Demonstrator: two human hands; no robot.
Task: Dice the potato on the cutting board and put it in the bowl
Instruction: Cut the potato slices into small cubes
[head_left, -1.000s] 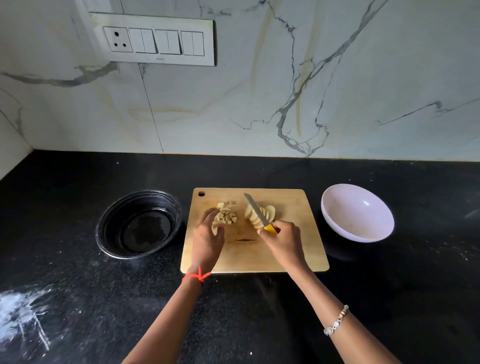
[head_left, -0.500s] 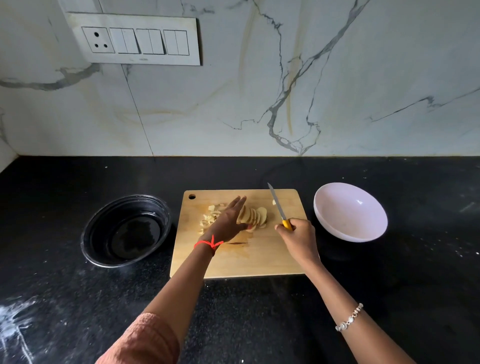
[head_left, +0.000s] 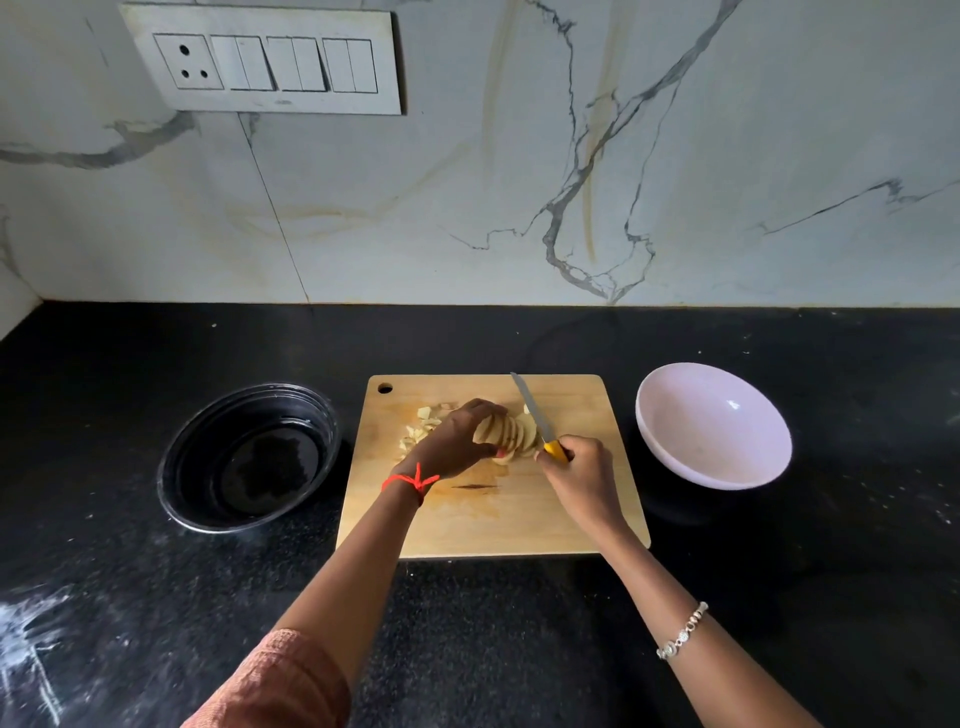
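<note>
Right, largest first. Marble wall (head_left: 519, 182) fills the upper half of the frame, white with grey and tan veins. Black counter (head_left: 519, 634) fills the lower half, with a white powdery smear (head_left: 26, 639) at the lower left edge.

Wooden cutting board (head_left: 571, 514) sits centre frame, flat on the counter, hang hole at its upper left corner. Black bowl (head_left: 249, 457) is left of the board, its rim just beside the board's left edge; the inside looks glossy, contents unclear. Pale bowl (head_left: 714, 426) is right of the board, near it but not touching, tilted slightly toward the camera. Switch plate (head_left: 260, 57) is on the wall, upper left of frame: one socket, three rocker pairs.

Two forearms come in from the bottom edge. Rust-coloured sleeve (head_left: 280, 680) is on the left one, low in the frame.

Left hand (head_left: 457, 441) is over the middle of the board, fingers curled over the top of the potato slices (head_left: 511, 434) and thumb under them on the near side, holding them together. The slices stand on edge in a fanned row, on the board. Right hand (head_left: 582, 473) is just right of them, fist closed round the yellow handle of the knife (head_left: 532, 410). The blade points to the upper left, running along the right end of the row; contact unclear.

Diced pieces (head_left: 422, 423) lie in a loose pile on the board, just left of the left hand.

Red thread (head_left: 410, 480) is on the left wrist, beaded bracelet (head_left: 683, 631) on the right.
</note>
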